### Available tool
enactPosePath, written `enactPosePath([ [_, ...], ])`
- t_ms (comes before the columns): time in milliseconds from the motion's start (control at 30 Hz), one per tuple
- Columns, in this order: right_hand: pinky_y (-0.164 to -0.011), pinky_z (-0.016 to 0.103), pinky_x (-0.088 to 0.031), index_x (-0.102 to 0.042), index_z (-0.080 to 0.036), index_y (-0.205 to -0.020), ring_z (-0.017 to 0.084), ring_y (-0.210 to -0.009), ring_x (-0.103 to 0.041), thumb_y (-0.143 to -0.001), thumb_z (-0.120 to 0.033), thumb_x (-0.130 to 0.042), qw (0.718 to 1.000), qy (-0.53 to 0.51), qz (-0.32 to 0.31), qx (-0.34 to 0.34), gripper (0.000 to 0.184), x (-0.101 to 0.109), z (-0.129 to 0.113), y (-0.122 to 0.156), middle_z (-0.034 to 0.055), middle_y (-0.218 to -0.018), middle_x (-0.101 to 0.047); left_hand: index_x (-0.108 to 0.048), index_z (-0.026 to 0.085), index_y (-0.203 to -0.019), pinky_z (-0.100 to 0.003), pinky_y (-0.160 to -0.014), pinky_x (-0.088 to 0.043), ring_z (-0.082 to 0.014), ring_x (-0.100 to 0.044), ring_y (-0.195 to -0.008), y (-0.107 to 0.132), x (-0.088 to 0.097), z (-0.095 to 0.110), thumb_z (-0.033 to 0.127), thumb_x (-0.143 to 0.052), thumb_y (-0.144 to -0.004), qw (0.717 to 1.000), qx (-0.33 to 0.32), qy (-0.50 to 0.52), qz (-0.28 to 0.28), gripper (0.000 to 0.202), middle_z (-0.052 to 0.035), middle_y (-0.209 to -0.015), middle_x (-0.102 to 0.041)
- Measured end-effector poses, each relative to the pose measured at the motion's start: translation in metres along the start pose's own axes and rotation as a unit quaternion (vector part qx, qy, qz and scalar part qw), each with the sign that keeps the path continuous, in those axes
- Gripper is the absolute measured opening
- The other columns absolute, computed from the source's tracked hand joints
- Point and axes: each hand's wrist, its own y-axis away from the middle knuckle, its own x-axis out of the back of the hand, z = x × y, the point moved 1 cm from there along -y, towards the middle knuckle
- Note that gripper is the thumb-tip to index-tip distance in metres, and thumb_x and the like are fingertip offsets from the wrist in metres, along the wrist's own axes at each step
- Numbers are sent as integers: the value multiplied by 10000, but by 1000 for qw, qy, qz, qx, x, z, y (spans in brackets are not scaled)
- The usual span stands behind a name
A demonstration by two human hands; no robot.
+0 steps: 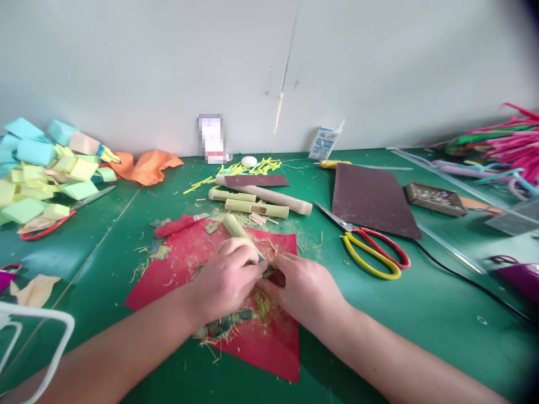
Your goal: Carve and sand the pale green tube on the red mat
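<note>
My left hand (231,275) is closed round a pale bamboo tube (236,227), whose far end sticks out beyond the knuckles. At its near end my right hand (301,280) is closed, thumb and fingers pinching what looks like a small dark piece of sandpaper (268,270), mostly hidden by the fingers. Both hands are over a red sheet (273,359) strewn with bamboo fibres and dust. Worn dark scraps (229,324) lie on it, below my left hand. Just beyond the hands lie two cut bamboo tubes (256,209) (231,194) and a longer pale rod (290,201).
Red-and-yellow scissors (370,247) and a brown sheet (370,196) lie to the right, near a small tray (435,199). A red-handled tool (179,225) rests at the red sheet's upper left. Sticky notes (42,168) are piled left; a white frame (63,325) stands close by.
</note>
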Motion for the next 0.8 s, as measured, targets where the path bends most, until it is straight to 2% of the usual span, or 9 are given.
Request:
enactPosePath([
  [33, -495, 249, -225, -508, -203, -634, 117, -550, -470, -755, -399, -610, 1000, 1, 2, -1, 253, 0, 0, 0, -19, -623, -559, -678, 182, -917, -348, -812, -419, -187, -476, -907, 0, 0, 0, 192, -533, -897, 1000, -11, -2, 11, 147, -46, -822, -589],
  [133, -496, 250, -219, -505, -203, -629, 118, -549, -463, -748, -407, -617, 1000, 1, 8, -3, 261, -1, 0, 0, -19, -621, -556, -680, 180, -800, -385, -827, -403, -199, -469, -897, 0, 1, 1, 208, -540, -896, 997, 34, -46, 56, 172, -46, -779, -579],
  [267, -497, 247, -220, -501, -202, -631, 112, -544, -457, -744, -353, -613, 1000, -3, 3, 0, 219, -1, 0, 0, -23, -619, -554, -671, 172, -950, -353, -820, -417, -196, -475, -938, 2, 1, 10, 179, -512, -904, 999, -12, 25, -28, 165, -61, -861, -592],
  [400, -498, 247, -222, -501, -204, -632, 114, -547, -459, -749, -414, -613, 1000, -7, 8, 0, 265, -1, 1, 0, -22, -626, -564, -683, 190, -832, -374, -807, -404, -189, -472, -879, 1, 3, 7, 207, -537, -900, 998, 21, -31, 41, 162, -41, -789, -583],
  [533, -498, 251, -219, -509, -203, -636, 115, -550, -473, -742, -369, -618, 1000, 0, 7, 1, 225, -2, 2, -1, -20, -621, -565, -674, 167, -927, -339, -806, -420, -185, -478, -918, -1, 0, -2, 190, -528, -899, 1000, -4, 17, -21, 150, -52, -853, -595],
  [567, -498, 253, -219, -509, -202, -635, 116, -549, -474, -744, -382, -618, 1000, 2, 8, -1, 237, -1, 1, -1, -19, -620, -564, -680, 175, -870, -342, -802, -419, -182, -480, -893, -1, 0, -6, 210, -546, -893, 1000, -11, 9, -7, 141, -44, -821, -593],
  [667, -501, 253, -229, -519, -203, -647, 120, -554, -482, -751, -424, -616, 1000, 5, 11, -1, 263, -1, 1, -1, -19, -632, -571, -680, 188, -778, -386, -823, -410, -203, -468, -913, -3, 2, -15, 229, -556, -887, 993, 58, -65, 84, 171, -47, -810, -593],
  [700, -502, 253, -234, -525, -202, -656, 120, -558, -487, -751, -417, -618, 1000, 4, 9, 1, 252, 0, 0, 0, -19, -640, -576, -676, 186, -766, -392, -828, -411, -206, -467, -920, -3, 2, -14, 221, -545, -891, 992, 66, -67, 88, 185, -48, -804, -590],
  [800, -505, 251, -246, -538, -201, -677, 119, -568, -501, -755, -369, -611, 1000, 3, 2, 10, 199, 1, -1, 0, -17, -657, -588, -670, 170, -835, -360, -823, -424, -187, -478, -917, -3, -1, -4, 182, -508, -902, 1000, 8, 3, -12, 176, -49, -842, -591],
])
